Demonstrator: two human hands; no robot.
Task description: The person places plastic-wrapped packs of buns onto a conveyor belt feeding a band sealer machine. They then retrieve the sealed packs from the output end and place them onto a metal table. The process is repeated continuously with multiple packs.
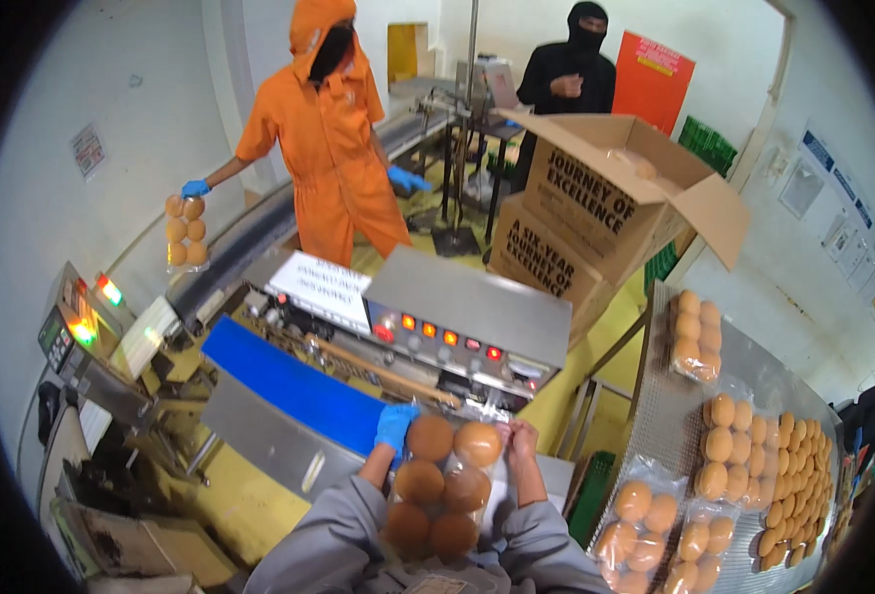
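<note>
A clear plastic bag of round brown buns (445, 482) lies in front of me, its open-looking end towards a band sealing machine (467, 304). My left hand (395, 428), in a blue glove, grips the bag's upper left corner. At the upper right corner, my right hand (521, 439) pinches the plastic; no blue glove shows on it. The bag's top edge is at the right end of the sealer, whose buttons glow orange and red. A blue conveyor belt (289, 379) runs left from my left hand.
On the right, a perforated metal table (656, 401) holds bagged and loose buns. Cardboard cartons (578, 200) are stacked behind the sealer. A person in orange (333, 148) holds a bun bag (186, 234) over another conveyor; a person in black (567, 74) stands farther back. A lit machine (88, 334) is left.
</note>
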